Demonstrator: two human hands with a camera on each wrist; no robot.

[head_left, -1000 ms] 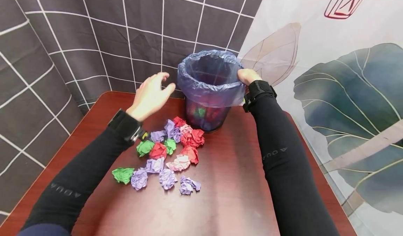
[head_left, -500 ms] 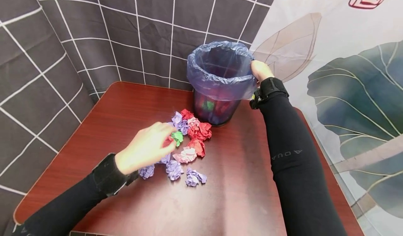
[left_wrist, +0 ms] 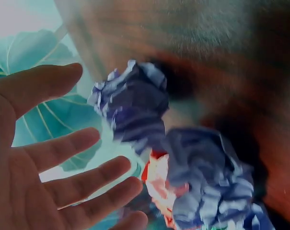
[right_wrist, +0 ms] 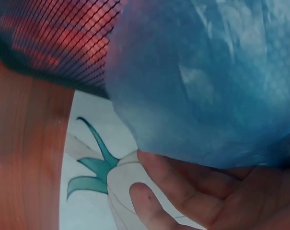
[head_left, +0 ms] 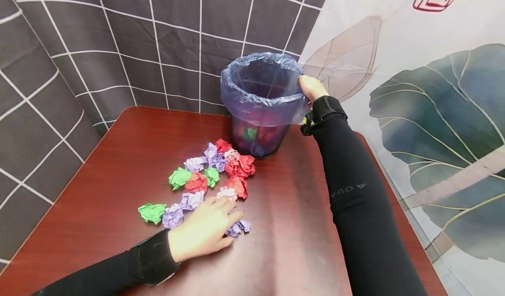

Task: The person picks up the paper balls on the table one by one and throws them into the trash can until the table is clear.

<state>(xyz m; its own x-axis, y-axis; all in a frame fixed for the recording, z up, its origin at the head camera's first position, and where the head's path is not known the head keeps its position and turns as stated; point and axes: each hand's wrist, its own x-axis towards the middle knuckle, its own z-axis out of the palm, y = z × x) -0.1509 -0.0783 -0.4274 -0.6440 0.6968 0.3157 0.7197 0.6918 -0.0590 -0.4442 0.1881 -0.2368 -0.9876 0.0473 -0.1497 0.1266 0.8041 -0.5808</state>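
My left hand (head_left: 206, 229) reaches over the near side of a pile of crumpled paper balls. Its fingers are spread and straight in the left wrist view, with a purple paper ball (left_wrist: 133, 98) just beyond the fingertips and another purple ball (left_wrist: 207, 179) beside that. From the head view, the hand partly covers a purple ball (head_left: 238, 228) and a pale pink one (head_left: 227, 194). My right hand (head_left: 311, 88) grips the rim of a mesh wastebasket (head_left: 258, 144) lined with a blue plastic bag (head_left: 262, 112). Red and green paper shows through the mesh.
Several more balls lie left of the basket, including a green ball (head_left: 152, 212), a red ball (head_left: 196, 182) and a red clump (head_left: 240, 166). The reddish-brown table (head_left: 292, 243) ends against a dark gridded curtain (head_left: 173, 46) and a white printed backdrop (head_left: 351, 6).
My left hand has come down from beside the basket, past the green ball, to the purple balls nearest me. The right hand stays on the basket rim.
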